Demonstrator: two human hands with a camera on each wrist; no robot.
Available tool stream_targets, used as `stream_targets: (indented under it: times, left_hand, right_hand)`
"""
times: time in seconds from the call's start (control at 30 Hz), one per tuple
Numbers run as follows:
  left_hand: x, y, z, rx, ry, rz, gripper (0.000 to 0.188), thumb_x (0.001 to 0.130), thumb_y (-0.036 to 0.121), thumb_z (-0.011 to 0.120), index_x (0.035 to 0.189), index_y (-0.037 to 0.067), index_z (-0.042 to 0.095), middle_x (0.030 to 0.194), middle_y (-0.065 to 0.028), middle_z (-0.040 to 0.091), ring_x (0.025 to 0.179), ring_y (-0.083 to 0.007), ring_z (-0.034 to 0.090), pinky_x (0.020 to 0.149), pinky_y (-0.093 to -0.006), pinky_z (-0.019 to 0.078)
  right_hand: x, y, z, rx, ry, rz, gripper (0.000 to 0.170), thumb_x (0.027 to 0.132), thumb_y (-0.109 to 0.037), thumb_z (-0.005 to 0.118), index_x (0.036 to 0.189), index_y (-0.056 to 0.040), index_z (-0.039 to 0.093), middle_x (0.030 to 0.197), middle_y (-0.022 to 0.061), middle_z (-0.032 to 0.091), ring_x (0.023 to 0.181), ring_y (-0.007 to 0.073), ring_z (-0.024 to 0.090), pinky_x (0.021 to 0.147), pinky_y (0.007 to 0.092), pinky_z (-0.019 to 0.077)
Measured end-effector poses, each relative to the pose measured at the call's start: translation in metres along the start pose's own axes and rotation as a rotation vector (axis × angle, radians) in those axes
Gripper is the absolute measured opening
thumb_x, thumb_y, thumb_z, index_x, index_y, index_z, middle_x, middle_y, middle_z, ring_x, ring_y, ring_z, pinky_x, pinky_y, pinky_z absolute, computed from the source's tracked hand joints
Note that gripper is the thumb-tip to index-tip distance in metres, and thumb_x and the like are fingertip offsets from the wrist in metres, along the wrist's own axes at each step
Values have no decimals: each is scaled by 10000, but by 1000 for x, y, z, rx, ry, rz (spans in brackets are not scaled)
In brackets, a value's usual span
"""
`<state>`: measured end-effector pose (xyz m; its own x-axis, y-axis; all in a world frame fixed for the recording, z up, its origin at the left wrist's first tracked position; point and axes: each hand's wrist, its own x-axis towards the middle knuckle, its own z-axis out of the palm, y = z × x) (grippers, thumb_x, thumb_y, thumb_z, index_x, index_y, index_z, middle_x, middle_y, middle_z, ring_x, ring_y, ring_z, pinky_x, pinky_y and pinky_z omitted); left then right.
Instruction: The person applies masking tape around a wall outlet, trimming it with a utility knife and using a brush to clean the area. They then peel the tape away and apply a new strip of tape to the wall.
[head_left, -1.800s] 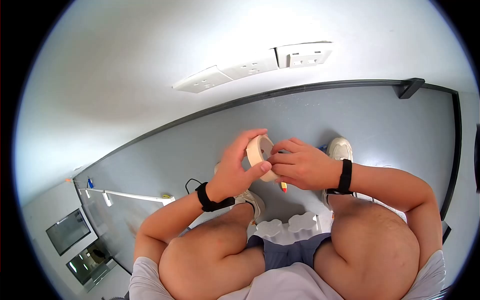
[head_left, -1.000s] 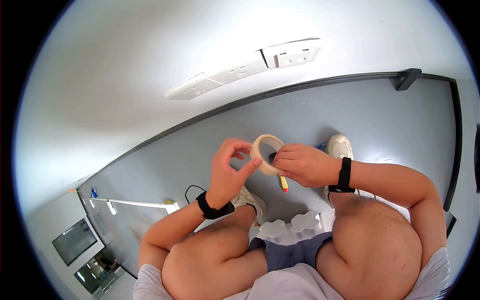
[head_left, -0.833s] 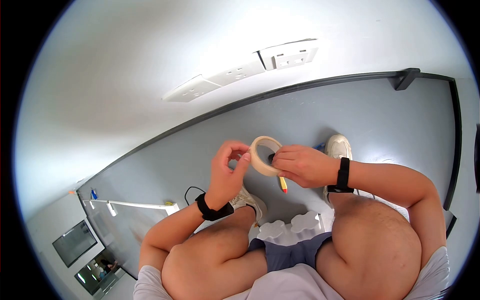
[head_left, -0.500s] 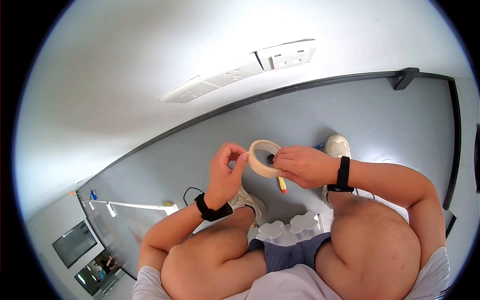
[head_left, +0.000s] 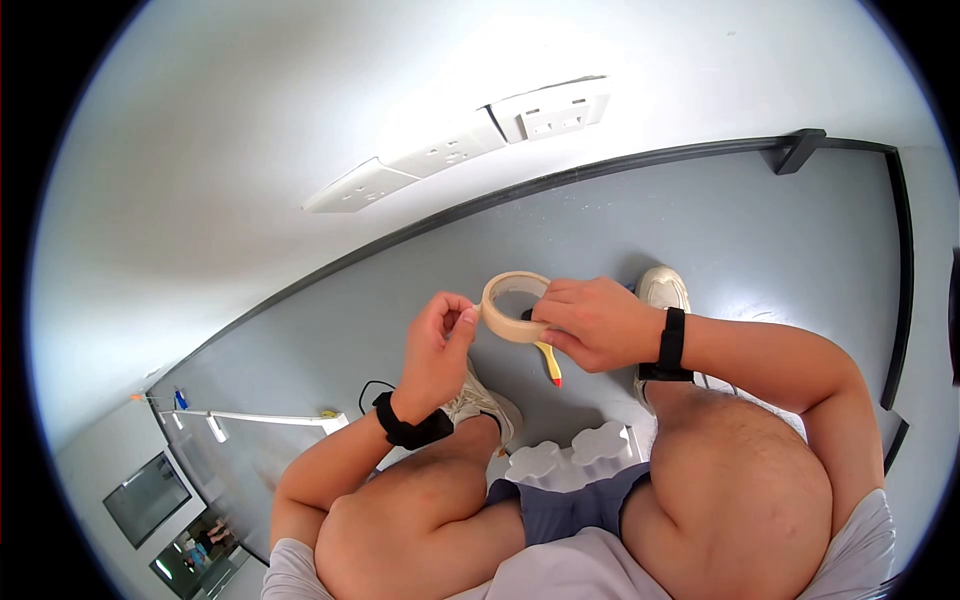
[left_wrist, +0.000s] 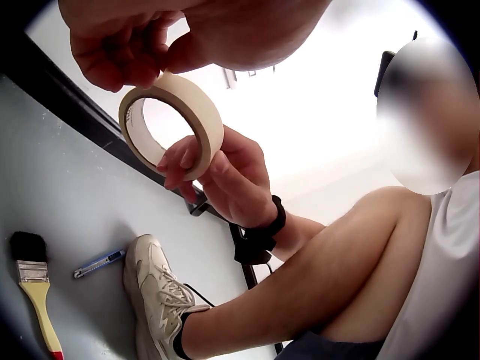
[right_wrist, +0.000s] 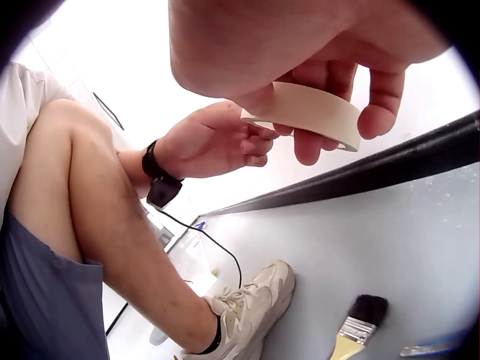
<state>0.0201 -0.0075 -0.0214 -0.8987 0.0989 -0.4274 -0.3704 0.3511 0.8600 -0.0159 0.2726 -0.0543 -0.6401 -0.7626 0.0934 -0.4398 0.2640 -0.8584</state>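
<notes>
My right hand grips a roll of masking tape by its right side, fingers through the ring and thumb outside. At the roll's left edge my left hand pinches the tape's free end between thumb and fingertip. In the left wrist view a short tab of tape shows between those fingertips and the roll. The right wrist view has the roll almost edge-on, with the left hand beyond it. Below the hands, a paintbrush with a yellow, red-tipped handle lies on the grey floor.
A blue utility knife lies on the floor between the paintbrush and a shoe. A white stool with a wavy edge is under the person. Ahead, a white wall carries socket plates above a black skirting strip.
My left hand has let go of the roll's left side and now pinches the tape end. The right hand keeps its grip, and the ring has turned to show more of its opening.
</notes>
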Motion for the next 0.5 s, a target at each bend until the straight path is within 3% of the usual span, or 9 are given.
stream_targets:
  times: [0.3,0.5]
  left_hand:
    - [4,-4,-3,-35,-79,-48,109,1113,114,630,1094,8,643,861,41,604,775,-39,529,689,-237,444]
    - [-3,6,6,97,-99,-109,121,1107,122,645,1101,2,665,895,-10,672,819,-78,599,724,-273,488]
  right_hand:
    - [3,-1,3,-31,7,155,141,983,-166,706,1092,-83,673,958,126,682,933,369,680,726,507,551]
    - [5,10,5,-68,18,244,145,989,-174,698,1095,-79,674,907,159,677,912,405,674,763,546,538]
